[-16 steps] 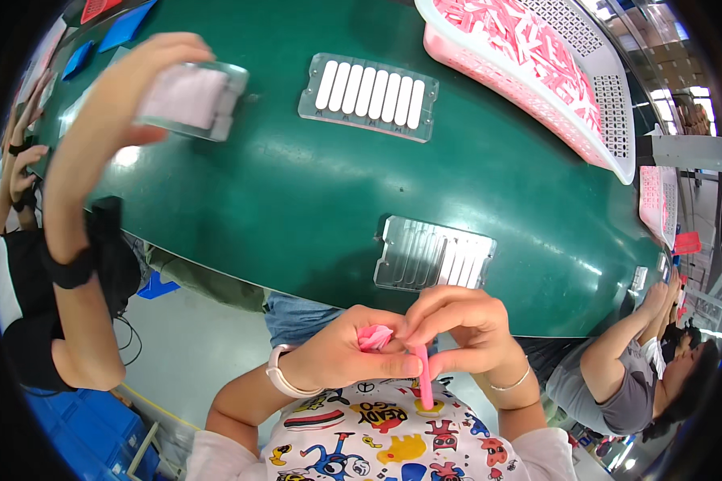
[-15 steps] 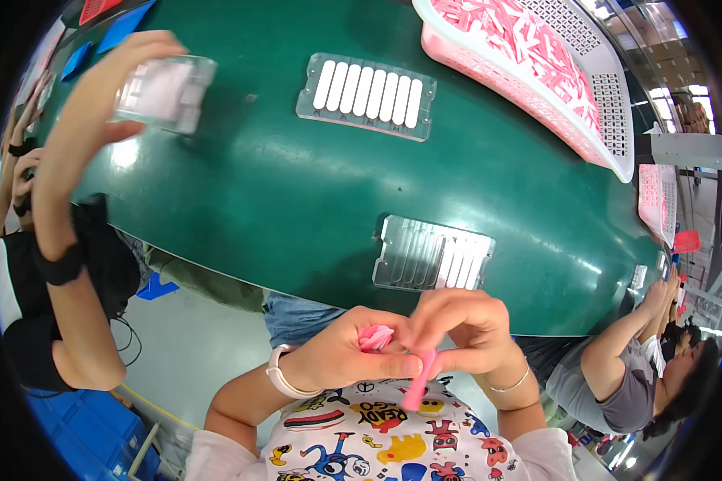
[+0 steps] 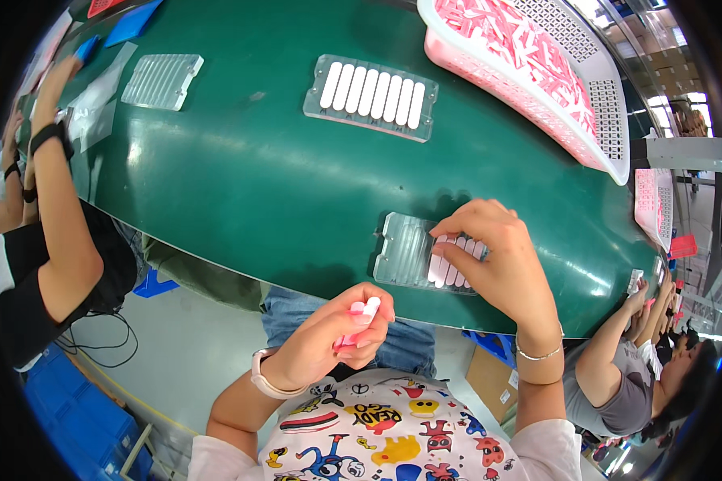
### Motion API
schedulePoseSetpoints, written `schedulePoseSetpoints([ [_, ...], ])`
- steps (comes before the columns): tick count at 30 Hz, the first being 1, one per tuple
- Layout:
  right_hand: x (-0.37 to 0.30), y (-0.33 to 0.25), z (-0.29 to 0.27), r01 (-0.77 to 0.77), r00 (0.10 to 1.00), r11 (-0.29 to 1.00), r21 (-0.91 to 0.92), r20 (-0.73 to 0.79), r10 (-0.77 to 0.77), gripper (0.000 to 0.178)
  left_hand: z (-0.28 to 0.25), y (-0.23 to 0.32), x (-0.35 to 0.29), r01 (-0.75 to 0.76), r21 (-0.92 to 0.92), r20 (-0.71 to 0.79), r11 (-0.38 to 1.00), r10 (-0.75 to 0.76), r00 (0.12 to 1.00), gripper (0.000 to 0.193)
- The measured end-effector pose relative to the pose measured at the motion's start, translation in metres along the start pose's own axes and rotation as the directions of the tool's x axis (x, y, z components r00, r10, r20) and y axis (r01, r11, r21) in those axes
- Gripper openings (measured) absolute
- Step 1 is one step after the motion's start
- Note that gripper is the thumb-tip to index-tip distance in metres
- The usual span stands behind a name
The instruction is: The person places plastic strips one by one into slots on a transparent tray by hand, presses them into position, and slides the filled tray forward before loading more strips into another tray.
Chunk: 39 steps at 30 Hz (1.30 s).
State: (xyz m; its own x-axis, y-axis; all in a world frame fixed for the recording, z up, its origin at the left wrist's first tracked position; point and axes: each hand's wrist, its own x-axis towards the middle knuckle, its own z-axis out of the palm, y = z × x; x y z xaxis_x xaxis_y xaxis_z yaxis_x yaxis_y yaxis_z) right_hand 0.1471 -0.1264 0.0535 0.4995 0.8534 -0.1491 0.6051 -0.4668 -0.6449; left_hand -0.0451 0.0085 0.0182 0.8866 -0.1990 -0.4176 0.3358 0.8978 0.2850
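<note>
My left hand (image 3: pixel 329 337) is closed around several small pink and white pieces; a white rounded stick (image 3: pixel 371 308) pokes up between thumb and fingers. Pinched together, the fingers of my right hand (image 3: pixel 497 244) reach down onto a clear slotted tray (image 3: pixel 401 248) at the table's near edge. At their tips is a white stick (image 3: pixel 438 271), beside several more sticks in the tray's right slots; the left slots hold nothing. My right hand partly hides the row.
Farther back, another clear tray (image 3: pixel 311 104) holds a row of white sticks. A white-and-pink basket (image 3: pixel 521 100) heaped with pink and white pieces stands at the back right. An empty clear tray (image 3: pixel 162 82) lies at the left, near a co-worker's arm (image 3: pixel 52 168).
My right hand has left my left hand and moved up onto the near tray. The long pink piece no longer shows; a white stick does. The co-worker's hand has let go of the left tray.
</note>
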Motion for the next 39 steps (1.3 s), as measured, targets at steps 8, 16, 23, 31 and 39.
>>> schedulePoseSetpoints([
  [8,-0.014,0.001,0.002,-0.086,0.994,0.993,-0.077,-0.081,0.080,0.037,0.008,0.003,0.001,-0.062,0.254,0.047,0.965,0.051,0.998,0.023],
  [16,-0.012,0.004,-0.006,-0.124,0.992,0.990,-0.065,0.028,0.126,0.036,0.010,-0.001,0.002,-0.027,0.240,0.050,0.970,0.015,0.999,0.028],
  [23,-0.025,-0.024,0.008,0.046,0.998,0.954,0.297,-0.047,-0.034,0.028,0.010,-0.005,-0.001,-0.019,0.242,0.023,0.970,0.014,1.000,0.028],
  [31,-0.035,-0.021,0.018,-0.064,0.998,0.825,0.561,0.023,0.061,0.012,0.011,-0.005,0.002,-0.071,0.489,-0.012,0.869,0.088,0.996,0.025],
  [39,-0.035,-0.003,0.017,0.338,0.940,0.730,0.594,-0.179,-0.289,0.016,0.009,-0.003,0.002,-0.042,0.352,-0.033,0.935,0.057,0.998,0.024],
])
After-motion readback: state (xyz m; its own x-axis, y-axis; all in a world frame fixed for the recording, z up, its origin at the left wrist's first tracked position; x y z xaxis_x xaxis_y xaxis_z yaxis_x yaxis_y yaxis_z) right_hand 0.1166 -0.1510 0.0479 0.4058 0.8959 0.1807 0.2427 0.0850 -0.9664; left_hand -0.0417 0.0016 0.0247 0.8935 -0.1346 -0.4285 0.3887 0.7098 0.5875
